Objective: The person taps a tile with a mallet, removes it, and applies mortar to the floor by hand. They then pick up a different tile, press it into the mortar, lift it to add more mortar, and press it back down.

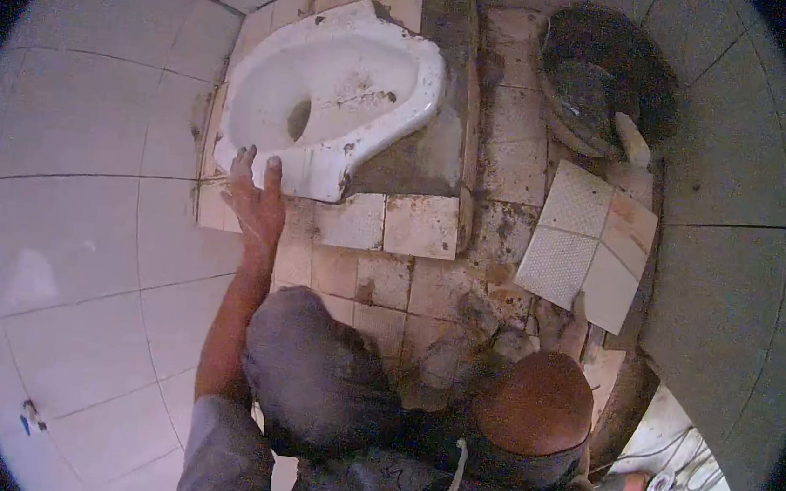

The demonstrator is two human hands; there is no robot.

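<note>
A white squat toilet pan, speckled with dirt, sits on a raised ledge that is partly tiled. My left hand is at the pan's near left edge, fingers spread, with fingertips on or just over the rim. To the right, a pale square tile with a dotted pattern and dividing lines lies at a slant. At its lower edge, my right hand shows only in part, a thumb over the tile's edge. My right knee hides the rest of that hand.
A dark round tub stands at the back right, with a pale object at its rim. Dirty floor tiles lie before the ledge. Tiled walls close in both sides. Cables lie beyond the doorway at lower right.
</note>
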